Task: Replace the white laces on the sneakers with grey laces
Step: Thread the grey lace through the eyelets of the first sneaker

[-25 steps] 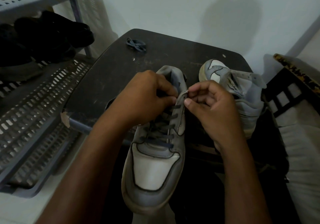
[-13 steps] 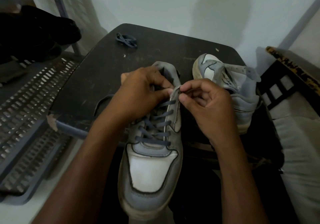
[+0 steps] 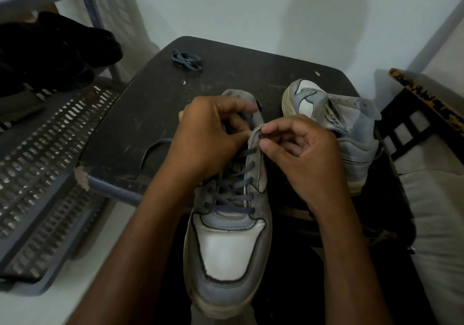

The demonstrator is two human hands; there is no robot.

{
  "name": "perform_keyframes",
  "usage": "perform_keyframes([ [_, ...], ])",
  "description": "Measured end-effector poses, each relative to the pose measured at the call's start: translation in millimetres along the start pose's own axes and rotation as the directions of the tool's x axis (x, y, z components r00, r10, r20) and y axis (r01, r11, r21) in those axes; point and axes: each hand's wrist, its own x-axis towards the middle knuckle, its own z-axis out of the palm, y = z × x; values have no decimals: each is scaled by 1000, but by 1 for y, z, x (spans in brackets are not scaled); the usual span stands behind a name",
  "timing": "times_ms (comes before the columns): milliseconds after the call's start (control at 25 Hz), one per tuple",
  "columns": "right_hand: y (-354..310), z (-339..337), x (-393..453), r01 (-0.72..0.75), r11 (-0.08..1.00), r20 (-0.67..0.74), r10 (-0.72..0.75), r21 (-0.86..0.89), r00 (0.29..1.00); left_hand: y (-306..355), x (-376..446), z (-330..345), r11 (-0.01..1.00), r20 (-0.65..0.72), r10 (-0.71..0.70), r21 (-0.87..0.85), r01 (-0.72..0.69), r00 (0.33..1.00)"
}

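A grey and white sneaker (image 3: 227, 244) lies near the front edge of a dark, scuffed counter (image 3: 140, 113), its toe pointing toward the viewer and overhanging that edge. Grey laces (image 3: 234, 194) cross its lower eyelets in several rows. Two bare hands meet over the top of the sneaker's lacing. The left hand (image 3: 211, 139) is curled over the tongue area, its fingers bent inward against the sneaker's upper; what exactly they grip is hidden. The right hand (image 3: 298, 154) pinches the top corner of the sneaker's right eyelet flap between thumb and forefinger, with a dark lace tip just showing at the pinch. A loose end of the grey lace (image 3: 153, 149) curves across the counter to the left of the sneaker. A second sneaker (image 3: 334, 128) lies tipped on its side just right of and behind the first, near the right hand. A small coil of spare grey lace (image 3: 187, 59) rests well behind the sneaker, near the counter's far edge. Left of the sneaker stands a grey perforated shoe rack (image 3: 45, 154) holding dark shoes (image 3: 55, 53).
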Motion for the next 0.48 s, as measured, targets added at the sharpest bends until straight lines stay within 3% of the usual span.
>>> perform_keyframes([
  [240, -1, 17, -1, 90, 988, -160, -110, -123, 981, -2, 0, -7, 998, 62, -6, -63, 10, 998],
  [320, -10, 14, 1, 45, 998, -347, -25, 50, 938, -3, -2, -10, 996, 64, -30, -86, 36, 997],
  [400, -24, -19, 4, 164, 924, -583, 75, 347, 809, -3, -4, -12, 993, 58, -38, -111, 44, 998],
  [440, -30, -37, 5, 239, 861, -628, 114, 450, 770, -4, -4, -11, 993, 51, -37, -111, 43, 998],
  [480, -36, -50, 3, 249, 825, -613, 142, 507, 777, -4, -4, -10, 993, 48, -37, -113, 42, 998],
])
